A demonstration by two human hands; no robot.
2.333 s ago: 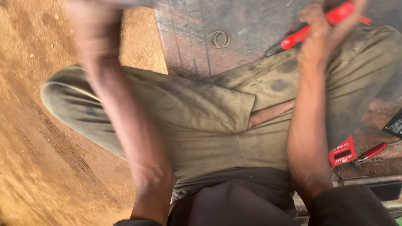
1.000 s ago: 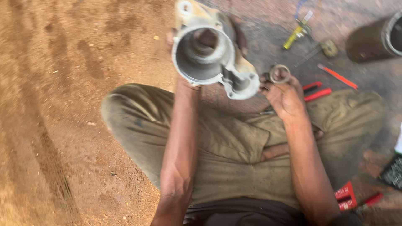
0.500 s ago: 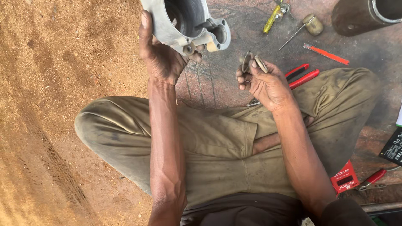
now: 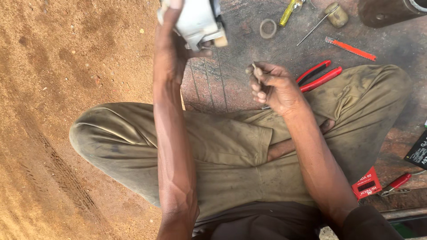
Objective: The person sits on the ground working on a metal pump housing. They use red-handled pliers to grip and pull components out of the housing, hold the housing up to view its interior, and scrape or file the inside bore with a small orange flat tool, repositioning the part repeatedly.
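The left hand (image 4: 171, 46) is raised at the top edge, clenched round a grey metal housing (image 4: 195, 20). The frame cuts off the housing's upper part, so its full shape cannot be made out. The right hand (image 4: 271, 86) is curled into a loose fist just above the right knee, pinching a small thin part (image 4: 254, 66) between thumb and fingers; most of that part is hidden inside the fist, and what kind of piece it is cannot be told. The 2 hands are apart, with a strip of dark mat (image 4: 231, 75) showing between them.

The person sits cross-legged in olive trousers (image 4: 222, 146), which fill the middle of the view. To the left lies bare reddish dirt (image 4: 53, 89), with open room all along that side. The right side is crowded: red pliers (image 4: 318, 76) lie just beside the right hand, partly behind it. Farther up the mat are a small ring (image 4: 268, 28), a yellow screwdriver (image 4: 290, 10) cut by the top edge, a thin metal pick (image 4: 313, 29) touching a small brass piece (image 4: 336, 14), and a red blade (image 4: 350, 48). A dark cylinder (image 4: 391, 11) is cropped at the upper right corner. A red tester (image 4: 367, 183) and a red clip (image 4: 396, 183) lie by the right hip.
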